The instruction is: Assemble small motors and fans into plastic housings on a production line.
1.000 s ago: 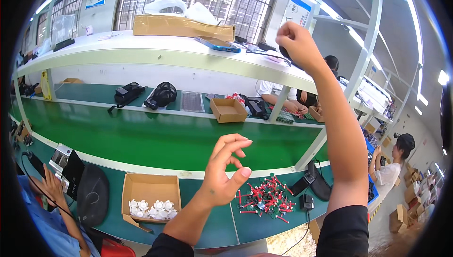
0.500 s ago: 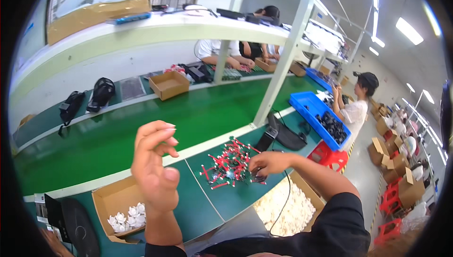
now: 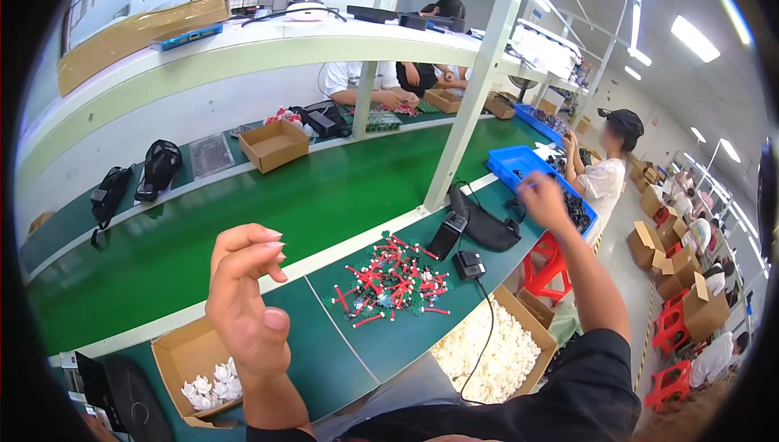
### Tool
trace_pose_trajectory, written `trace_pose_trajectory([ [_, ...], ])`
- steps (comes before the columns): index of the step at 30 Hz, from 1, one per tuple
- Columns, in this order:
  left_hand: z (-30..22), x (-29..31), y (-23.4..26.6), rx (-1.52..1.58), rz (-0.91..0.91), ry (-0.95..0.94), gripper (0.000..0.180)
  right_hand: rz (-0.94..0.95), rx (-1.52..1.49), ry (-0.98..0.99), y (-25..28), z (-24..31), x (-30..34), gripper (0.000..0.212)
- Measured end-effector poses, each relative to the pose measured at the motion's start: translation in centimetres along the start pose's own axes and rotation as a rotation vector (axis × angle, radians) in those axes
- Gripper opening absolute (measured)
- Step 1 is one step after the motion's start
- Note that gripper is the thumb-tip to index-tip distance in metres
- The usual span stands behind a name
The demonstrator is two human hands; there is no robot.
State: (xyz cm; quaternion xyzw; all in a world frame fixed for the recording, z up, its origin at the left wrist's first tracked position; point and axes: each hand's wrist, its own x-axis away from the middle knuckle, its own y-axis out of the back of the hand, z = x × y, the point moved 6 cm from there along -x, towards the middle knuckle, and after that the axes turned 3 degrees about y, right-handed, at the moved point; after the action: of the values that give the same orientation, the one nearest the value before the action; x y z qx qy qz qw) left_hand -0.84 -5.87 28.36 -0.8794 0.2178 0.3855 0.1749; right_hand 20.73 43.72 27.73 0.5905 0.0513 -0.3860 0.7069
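My left hand is raised above the green workbench, fingers bent and apart, with nothing in it. To its right lies a loose pile of red wires with white ends, mixed with small green pieces. My right hand reaches out over the near edge of a blue tray that holds small black parts. Its fingers are blurred, so whether they hold anything is unclear. Between the pile and the tray are a black box-shaped device, a small black unit with a cable, and a black pouch-like item.
A carton with white plastic pieces stands at lower left; another holds many cream-coloured pieces at the bench's front edge. Beyond runs a green conveyor. A shelf post rises at the bench's far edge. A co-worker stands beyond the tray.
My right hand has moved from the wire pile, away to the right, to the blue tray. The small black unit with the cable now shows plainly on the bench. My left hand stays raised.
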Motion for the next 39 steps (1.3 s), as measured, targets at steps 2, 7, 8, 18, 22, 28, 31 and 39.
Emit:
trace_pose_trajectory([
  [2,0.0,0.2,-0.2,-0.014,0.004,0.01,0.07,0.653,-0.417,0.15,-5.6,8.9,4.5,0.012],
  [7,0.4,0.1,-1.3,-0.023,0.052,-0.002,0.071,1.887,-0.862,0.383,-16.7,22.7,26.8,0.029],
  [8,0.3,0.2,-1.1,-0.022,0.052,0.005,0.071,1.984,-0.79,0.361,-18.3,22.8,29.8,0.031],
  [18,-0.4,0.7,-0.7,-0.052,0.076,-0.081,0.074,1.485,-1.165,0.49,-31.7,24.8,41.5,0.033],
  [22,-0.9,1.1,-1.1,-0.053,0.045,-0.074,0.076,1.341,-1.057,0.891,-29.1,27.1,40.3,0.028],
  [28,-0.8,1.1,-1.9,0.008,0.073,-0.062,0.072,1.642,-1.498,0.49,-28.9,28.3,42.5,0.033],
  [31,-0.8,1.4,-2.4,0.014,0.101,-0.039,0.07,1.567,-1.399,0.689,-31.2,27.5,45.7,0.041],
  [39,-0.6,1.1,-1.3,-0.016,0.108,-0.098,0.07,1.898,-0.87,0.451,-27.6,25.0,39.0,0.05],
])
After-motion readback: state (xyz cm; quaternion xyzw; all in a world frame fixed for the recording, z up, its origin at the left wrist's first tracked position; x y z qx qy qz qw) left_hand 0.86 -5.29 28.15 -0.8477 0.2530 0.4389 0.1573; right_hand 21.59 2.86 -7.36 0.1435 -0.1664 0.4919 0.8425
